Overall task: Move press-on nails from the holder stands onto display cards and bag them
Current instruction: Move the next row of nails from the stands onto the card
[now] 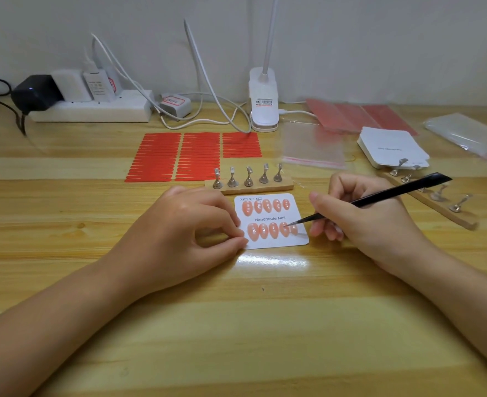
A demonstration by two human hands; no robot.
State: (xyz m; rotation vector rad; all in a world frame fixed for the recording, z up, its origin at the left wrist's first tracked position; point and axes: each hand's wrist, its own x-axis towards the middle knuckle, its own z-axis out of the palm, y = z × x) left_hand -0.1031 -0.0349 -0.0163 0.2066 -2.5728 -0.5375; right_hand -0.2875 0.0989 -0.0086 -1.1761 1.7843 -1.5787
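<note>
At centre of the head view, a card (271, 221) lies flat on the table (236, 325), carrying ten nails (273, 230) in two rows of five. Left hand (185, 230) pinches the card's left edge with curled fingers. Right hand (359, 216) grips black tweezers (371, 199), tips on the lower row near its right end. Behind the card, a stand (249, 181) holds five bare pegs; a second stand (434, 196) at right also looks bare. Judged progress: this card appears full, with final seating under way. Bagging remains; an empty bag (312, 147) lies beyond, near spare cards (391, 147).
</note>
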